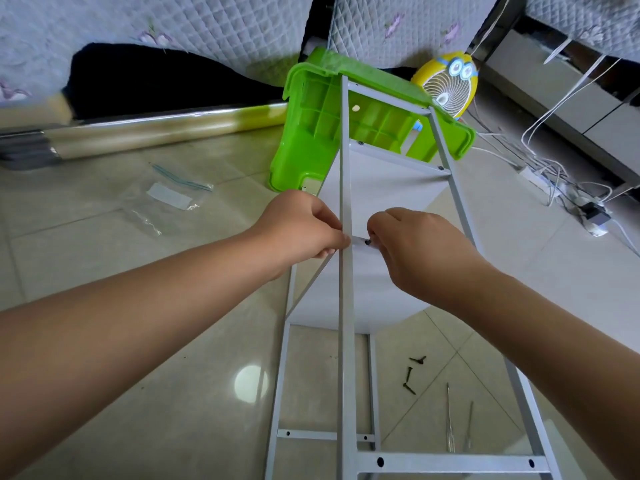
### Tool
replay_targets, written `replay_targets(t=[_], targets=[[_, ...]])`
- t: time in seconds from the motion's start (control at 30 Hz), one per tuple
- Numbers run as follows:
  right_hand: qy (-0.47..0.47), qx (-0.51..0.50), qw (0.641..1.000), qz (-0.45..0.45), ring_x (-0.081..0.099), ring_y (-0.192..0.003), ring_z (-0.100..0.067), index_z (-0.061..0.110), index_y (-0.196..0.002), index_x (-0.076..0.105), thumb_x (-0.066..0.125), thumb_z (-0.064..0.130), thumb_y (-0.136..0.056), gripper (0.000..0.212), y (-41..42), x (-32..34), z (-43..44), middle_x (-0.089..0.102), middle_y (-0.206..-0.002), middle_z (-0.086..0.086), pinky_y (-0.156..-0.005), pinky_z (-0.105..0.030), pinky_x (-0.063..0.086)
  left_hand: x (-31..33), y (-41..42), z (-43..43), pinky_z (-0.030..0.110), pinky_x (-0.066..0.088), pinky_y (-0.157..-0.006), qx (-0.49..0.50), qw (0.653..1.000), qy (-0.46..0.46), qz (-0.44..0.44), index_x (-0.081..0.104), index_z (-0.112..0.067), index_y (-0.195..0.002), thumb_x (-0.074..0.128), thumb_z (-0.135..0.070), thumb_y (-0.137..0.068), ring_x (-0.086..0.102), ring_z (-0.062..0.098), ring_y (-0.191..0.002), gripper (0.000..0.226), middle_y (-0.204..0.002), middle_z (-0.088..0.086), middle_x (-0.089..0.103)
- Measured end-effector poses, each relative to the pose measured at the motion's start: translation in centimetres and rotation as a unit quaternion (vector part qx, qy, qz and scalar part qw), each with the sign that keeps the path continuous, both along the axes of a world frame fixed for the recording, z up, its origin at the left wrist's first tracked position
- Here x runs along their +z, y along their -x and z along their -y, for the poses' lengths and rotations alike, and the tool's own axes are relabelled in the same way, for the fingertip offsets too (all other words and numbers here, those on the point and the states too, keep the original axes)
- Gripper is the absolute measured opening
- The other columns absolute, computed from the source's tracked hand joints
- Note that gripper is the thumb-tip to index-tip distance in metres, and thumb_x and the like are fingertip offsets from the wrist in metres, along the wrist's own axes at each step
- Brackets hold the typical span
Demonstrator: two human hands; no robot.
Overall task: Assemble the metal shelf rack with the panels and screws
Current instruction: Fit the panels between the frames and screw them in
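The grey metal shelf rack (346, 341) lies on its side on the tiled floor, its far end against a green plastic stool. A white shelf panel (388, 188) sits inside the frame. My left hand (298, 226) grips the near upright post from the left at mid-height. My right hand (415, 247) pinches a small black screw (367, 242) at the panel's edge, just right of that post. Three loose black screws (412, 374) lie on the floor inside the frame.
A green stool (311, 133) lies tipped behind the rack, with a yellow fan (450, 84) beyond it. A clear plastic bag (166, 199) lies left. Two thin metal tools (450, 420) rest near the screws. Cables and a power strip (540, 178) sprawl at right.
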State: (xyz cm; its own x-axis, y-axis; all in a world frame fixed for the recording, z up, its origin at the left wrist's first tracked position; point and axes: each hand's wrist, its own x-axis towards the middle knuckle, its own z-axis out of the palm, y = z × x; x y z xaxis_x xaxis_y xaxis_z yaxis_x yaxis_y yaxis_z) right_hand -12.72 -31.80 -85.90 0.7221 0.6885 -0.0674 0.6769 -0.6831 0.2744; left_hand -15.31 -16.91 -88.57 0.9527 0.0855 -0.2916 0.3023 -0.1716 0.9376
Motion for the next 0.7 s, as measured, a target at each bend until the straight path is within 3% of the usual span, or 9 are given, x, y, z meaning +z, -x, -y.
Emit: replay_targets(t=[0.07,0.1,0.2,0.27,0.3,0.4,0.5,0.57,0.7], targets=[[-0.016,0.034,0.999,-0.004,0.023,-0.045,-0.020,0.004,-0.063,0.051,0.075,-0.012,-0.046,0.033,0.2,0.2,-0.3,0.034,-0.053,-0.005,-0.040,-0.016,0.007,0.1,0.0,0.1,0.035,0.055,-0.076,0.000,1.000,-0.006,0.005,0.058,-0.012,-0.064,0.071,0.000,-0.074,0.057,0.020,-0.063,0.020,-0.062,0.010,0.060],[-0.025,0.056,0.998,0.008,0.020,-0.044,-0.019,0.004,-0.059,0.049,0.075,-0.014,-0.041,0.036,0.1,0.4,-0.3,0.032,-0.050,-0.005,-0.041,-0.015,0.005,0.1,0.0,0.1,0.036,0.055,-0.078,-0.001,1.000,-0.013,0.009,0.059,-0.012,-0.064,0.071,-0.001,-0.075,0.058,0.021,-0.064,0.020,-0.063,0.010,0.061],[0.015,0.036,0.999,-0.013,0.031,-0.055,-0.022,0.006,-0.076,0.051,0.064,-0.005,-0.072,0.018,-0.1,0.9,-0.5,0.034,-0.065,-0.003,-0.045,-0.027,0.024,0.1,0.1,0.1,0.039,0.056,-0.081,-0.007,0.999,-0.030,0.019,0.060,-0.011,-0.066,0.071,-0.003,-0.075,0.060,0.022,-0.067,0.016,-0.065,0.011,0.063],[0.061,0.036,0.997,-0.027,0.035,-0.067,-0.022,0.012,-0.091,0.046,0.046,0.006,-0.089,0.006,-0.6,1.3,-0.5,0.032,-0.074,0.001,-0.055,-0.029,0.027,0.1,0.1,0.1,0.039,0.055,-0.081,-0.007,0.999,-0.027,0.017,0.061,-0.009,-0.068,0.071,-0.003,-0.075,0.059,0.021,-0.066,0.014,-0.065,0.010,0.062],[0.076,0.036,0.996,-0.032,0.034,-0.066,-0.021,0.014,-0.093,0.043,0.043,0.009,-0.091,0.005,-0.5,1.5,-0.7,0.029,-0.071,0.002,-0.052,-0.030,0.025,0.1,0.1,0.0,0.039,0.055,-0.080,-0.008,0.999,-0.027,0.017,0.061,-0.009,-0.069,0.071,-0.003,-0.075,0.058,0.021,-0.065,0.013,-0.064,0.010,0.062],[0.100,0.038,0.993,-0.040,0.029,-0.057,-0.017,0.017,-0.086,0.032,0.040,0.013,-0.095,0.013,-0.2,1.7,-1.3,0.020,-0.065,0.005,-0.047,-0.028,0.023,0.2,0.2,0.0,0.040,0.054,-0.080,-0.009,0.999,-0.030,0.019,0.061,-0.008,-0.068,0.072,-0.004,-0.075,0.058,0.022,-0.064,0.013,-0.064,0.010,0.062],[0.107,-0.014,0.993,-0.042,0.036,-0.068,-0.022,0.016,-0.079,0.027,0.030,0.025,-0.100,0.023,-0.3,1.6,-1.3,0.024,-0.065,0.003,-0.056,-0.029,0.029,0.2,0.2,0.1,0.040,0.055,-0.080,-0.012,0.999,-0.039,0.025,0.061,-0.011,-0.066,0.071,-0.005,-0.075,0.058,0.020,-0.062,0.015,-0.066,0.009,0.064],[0.075,-0.078,0.992,-0.071,0.038,-0.070,-0.024,0.013,-0.066,0.025,0.025,0.031,-0.100,0.038,-0.3,1.3,-1.5,0.028,-0.064,0.001,-0.061,-0.030,0.031,0.2,0.3,0.1,0.040,0.055,-0.081,-0.012,0.999,-0.042,0.030,0.060,-0.014,-0.064,0.071,-0.005,-0.075,0.058,0.020,-0.061,0.018,-0.066,0.008,0.064],[0.003,-0.192,0.971,-0.143,0.043,-0.073,-0.025,0.016,-0.058,0.029,0.025,0.027,-0.100,0.043,-0.7,0.4,-2.3,0.033,-0.062,-0.002,-0.066,-0.031,0.036,-0.1,0.2,0.1,0.041,0.054,-0.083,-0.008,0.999,-0.042,0.034,0.061,-0.014,-0.064,0.072,-0.007,-0.076,0.058,0.019,-0.062,0.017,-0.065,0.006,0.063]])
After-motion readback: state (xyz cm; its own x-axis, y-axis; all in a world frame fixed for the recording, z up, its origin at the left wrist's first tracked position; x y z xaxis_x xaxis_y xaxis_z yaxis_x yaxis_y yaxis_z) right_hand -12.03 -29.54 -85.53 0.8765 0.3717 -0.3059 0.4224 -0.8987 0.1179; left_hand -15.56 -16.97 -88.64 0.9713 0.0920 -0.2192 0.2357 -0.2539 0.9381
